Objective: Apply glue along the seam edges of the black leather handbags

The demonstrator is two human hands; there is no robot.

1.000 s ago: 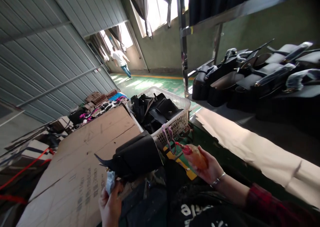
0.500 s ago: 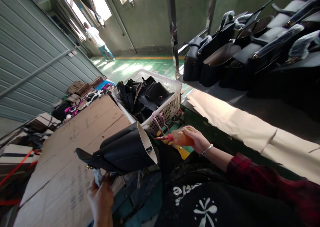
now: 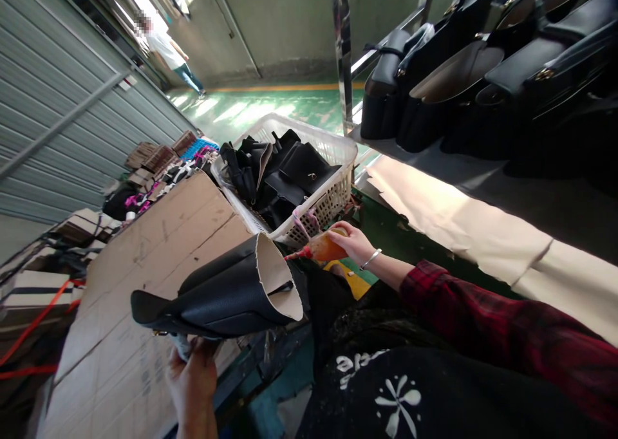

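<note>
A black leather bag body lies sideways above the cardboard, its open pale-lined end turned toward me. My left hand grips it from below, closed near a plastic-wrapped part; the fingertips are partly hidden under the bag. In my right hand is a squeeze bottle with orange contents and a red nozzle. The nozzle tip points left, close to the upper rim of the bag's open end; whether it touches cannot be made out.
A white plastic basket full of black bag pieces stands ahead. Finished-looking black bags fill a shelf at right, above brown paper. Cardboard covers the table at left. A person is near the far wall.
My right hand has brought the bottle left and slightly up, nearer the bag's rim. The bag has shifted slightly left, its open end turned more toward me. The person in the background has moved.
</note>
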